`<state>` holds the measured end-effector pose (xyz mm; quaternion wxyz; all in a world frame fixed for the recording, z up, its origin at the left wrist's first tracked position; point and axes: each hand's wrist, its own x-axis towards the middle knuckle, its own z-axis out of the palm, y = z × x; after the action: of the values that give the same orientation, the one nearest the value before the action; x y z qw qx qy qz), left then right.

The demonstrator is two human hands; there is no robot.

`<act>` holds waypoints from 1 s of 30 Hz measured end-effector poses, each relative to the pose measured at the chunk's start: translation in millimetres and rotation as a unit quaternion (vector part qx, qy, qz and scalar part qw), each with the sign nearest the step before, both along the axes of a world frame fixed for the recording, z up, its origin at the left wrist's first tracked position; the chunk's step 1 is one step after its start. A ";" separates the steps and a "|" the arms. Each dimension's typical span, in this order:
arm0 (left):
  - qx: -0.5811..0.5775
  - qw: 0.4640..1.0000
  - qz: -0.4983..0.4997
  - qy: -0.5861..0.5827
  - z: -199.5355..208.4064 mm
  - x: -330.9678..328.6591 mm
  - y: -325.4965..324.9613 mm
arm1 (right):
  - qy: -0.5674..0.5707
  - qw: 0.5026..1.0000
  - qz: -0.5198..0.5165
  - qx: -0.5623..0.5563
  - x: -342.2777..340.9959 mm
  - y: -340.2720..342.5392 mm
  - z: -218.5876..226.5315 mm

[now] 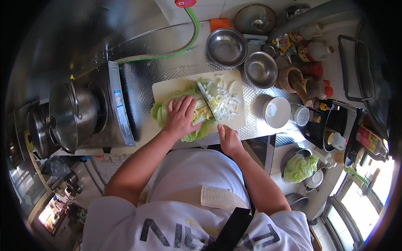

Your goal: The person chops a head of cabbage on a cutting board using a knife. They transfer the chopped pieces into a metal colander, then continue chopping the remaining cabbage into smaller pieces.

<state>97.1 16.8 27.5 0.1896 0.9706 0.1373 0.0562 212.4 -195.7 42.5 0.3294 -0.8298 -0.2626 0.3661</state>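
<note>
A cream cutting board (167, 85) lies on the silver counter in front of me. On it rests a piece of napa cabbage (193, 133), pale yellow inside with green leaf edges. My left hand (181, 115) presses on the cabbage from above, fingers together and bent over it. In my right hand (229, 140) is the handle of a kitchen knife (208, 101), mostly wrapped by the fingers. The blade stands on edge across the cabbage's right end, slanting away to the left. Cut white cabbage strips (227, 100) lie loose to the right of the blade.
Two steel bowls (226, 47) and a white bowl (277, 112) stand beyond and right of the board. A wooden mortar (290, 78) sits near several bottles. Left is a stove with a large lidded pot (67, 117). More cabbage (300, 168) fills a basin at lower right.
</note>
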 end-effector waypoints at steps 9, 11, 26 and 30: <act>-0.001 1.000 0.007 -0.022 -1.5 -1.2 0.4 | -0.001 0.999 -0.014 -0.034 1.8 9.7 -7.5; 0.000 1.000 0.014 -0.022 -0.1 -1.0 0.7 | -0.006 0.999 -0.013 -0.030 2.9 0.9 -7.9; 0.011 1.000 0.020 -0.019 12.4 0.5 -1.4 | -0.039 0.999 -0.025 -0.021 5.9 3.9 11.9; -0.009 0.998 0.040 -0.053 15.8 -2.9 -0.9 | -0.003 0.999 -0.038 -0.018 -1.0 0.2 67.7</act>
<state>94.2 15.9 43.3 0.2034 0.9581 0.1665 0.1138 211.4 -195.6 110.2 0.3271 -0.8459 -0.2251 0.3560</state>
